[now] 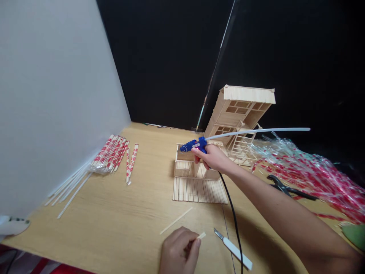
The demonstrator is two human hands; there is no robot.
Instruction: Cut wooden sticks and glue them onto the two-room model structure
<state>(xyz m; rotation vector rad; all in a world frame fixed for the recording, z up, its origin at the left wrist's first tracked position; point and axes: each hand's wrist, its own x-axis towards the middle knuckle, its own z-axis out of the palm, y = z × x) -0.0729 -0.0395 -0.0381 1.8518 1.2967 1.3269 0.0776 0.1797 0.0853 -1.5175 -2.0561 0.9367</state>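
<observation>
My right hand (pixel 213 156) is wrapped round a blue glue gun (pixel 189 146), with a long white glue stick (pixel 256 130) jutting from its back. The gun's nozzle hangs over the far left corner of a small wooden house frame (pixel 184 168), which has a slatted floor (pixel 196 190) at its front. Whether the nozzle touches the wood I cannot tell. Near the table's front, my left hand (pixel 180 249) pinches a short piece of wooden stick (pixel 201 235). A thin wooden stick (pixel 176 220) lies just beyond that hand, and a white-handled craft knife (pixel 235 252) lies to its right.
A finished-looking two-storey stick house (pixel 242 110) stands behind on the right. Clear wrappers with red print (pixel 310 171) and black-handled cutters (pixel 281 186) lie at right. Wrapped chopsticks (pixel 111 154) and spare glue sticks (pixel 70 186) lie at left. The gun's black cord (pixel 234 213) crosses the table.
</observation>
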